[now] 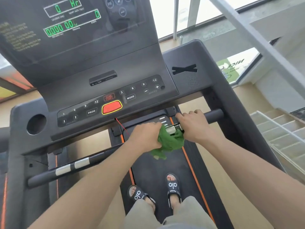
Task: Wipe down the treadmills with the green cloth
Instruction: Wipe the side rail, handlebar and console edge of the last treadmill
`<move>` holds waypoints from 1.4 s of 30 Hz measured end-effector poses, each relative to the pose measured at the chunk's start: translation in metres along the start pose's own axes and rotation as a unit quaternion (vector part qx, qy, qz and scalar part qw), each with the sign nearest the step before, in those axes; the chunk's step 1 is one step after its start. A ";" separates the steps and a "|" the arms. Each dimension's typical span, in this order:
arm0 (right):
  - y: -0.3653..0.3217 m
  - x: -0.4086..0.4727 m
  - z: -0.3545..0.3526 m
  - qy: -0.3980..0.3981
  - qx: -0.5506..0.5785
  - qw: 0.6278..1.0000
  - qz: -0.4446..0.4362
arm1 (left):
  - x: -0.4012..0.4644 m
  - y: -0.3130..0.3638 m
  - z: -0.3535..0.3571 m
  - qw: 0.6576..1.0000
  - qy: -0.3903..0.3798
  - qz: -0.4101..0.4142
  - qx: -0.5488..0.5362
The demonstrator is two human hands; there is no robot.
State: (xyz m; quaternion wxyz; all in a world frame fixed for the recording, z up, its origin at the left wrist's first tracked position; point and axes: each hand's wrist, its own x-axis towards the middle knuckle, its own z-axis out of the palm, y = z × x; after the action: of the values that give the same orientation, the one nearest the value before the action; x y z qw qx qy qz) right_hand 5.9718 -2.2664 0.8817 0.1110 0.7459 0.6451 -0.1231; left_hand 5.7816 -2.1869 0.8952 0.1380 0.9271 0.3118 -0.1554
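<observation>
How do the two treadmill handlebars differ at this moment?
The right handlebar is gripped by the right hand, while the left handlebar is untouched. The cloth, held by the left hand, lies against the right bar's metal sensor; the left bar's two sensors are fully exposed. Both bars are dark with silver sensor plates.

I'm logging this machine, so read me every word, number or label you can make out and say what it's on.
"Hr", "0", "0000 00": treadmill display.
"3 6 9 12" twice, "PROG", "MODE", "STOP START": button panel.
"alo": both sandals.
"NICE", mirrored: window sign.
Display captions and the warning text on the left are too blurred to read.
</observation>
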 end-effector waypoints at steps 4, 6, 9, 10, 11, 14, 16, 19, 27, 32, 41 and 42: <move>-0.002 -0.002 -0.005 -0.012 0.008 1.000 0.000 | -0.023 -0.040 -0.009 0.996 -0.081 -0.019 -0.010; -0.003 -0.002 -0.007 -0.018 0.007 1.000 0.000 | -0.015 -0.034 -0.014 0.994 -0.103 -0.022 -0.007; -0.005 -0.001 -0.006 -0.010 0.008 1.000 0.004 | 0.011 -0.008 -0.018 0.993 -0.113 -0.018 -0.009; -0.006 0.000 -0.006 -0.009 0.011 1.000 -0.001 | 0.022 0.004 -0.019 0.994 -0.102 -0.017 -0.029; -0.005 0.002 -0.004 -0.011 0.018 1.000 -0.012 | 0.034 0.018 -0.019 0.995 -0.087 -0.012 -0.047; 0.026 -0.003 -0.006 -0.017 0.011 0.998 -0.051 | 0.069 0.067 -0.019 0.998 -0.022 0.008 -0.058; 0.061 -0.020 -0.014 -0.020 -0.069 0.996 -0.046 | 0.083 0.090 -0.015 0.998 0.022 0.022 -0.055; 0.083 -0.040 -0.022 -0.039 -0.103 0.993 -0.046 | 0.078 0.093 -0.003 0.991 0.118 0.066 -0.010; 0.083 -0.039 -0.016 -0.009 -0.027 0.999 -0.033 | 0.035 0.045 0.025 0.947 0.238 0.141 0.161; 0.094 -0.044 -0.013 0.013 -0.014 0.999 -0.041 | 0.097 0.093 -0.027 0.995 -0.084 -0.005 -0.058; 0.137 -0.063 -0.004 0.058 0.218 0.972 0.061 | 0.164 0.134 -0.055 0.890 -0.289 -0.107 -0.338; 0.136 -0.063 -0.003 0.056 0.218 0.972 0.062 | 0.168 0.136 -0.057 0.882 -0.305 -0.116 -0.339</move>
State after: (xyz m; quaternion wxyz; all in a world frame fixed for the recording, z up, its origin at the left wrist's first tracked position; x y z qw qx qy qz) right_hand 6.0979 -2.3436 0.9064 -0.0833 0.7961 0.5606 -0.2121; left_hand 6.0048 -2.1809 0.9064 0.5130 0.6878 0.3929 -0.3307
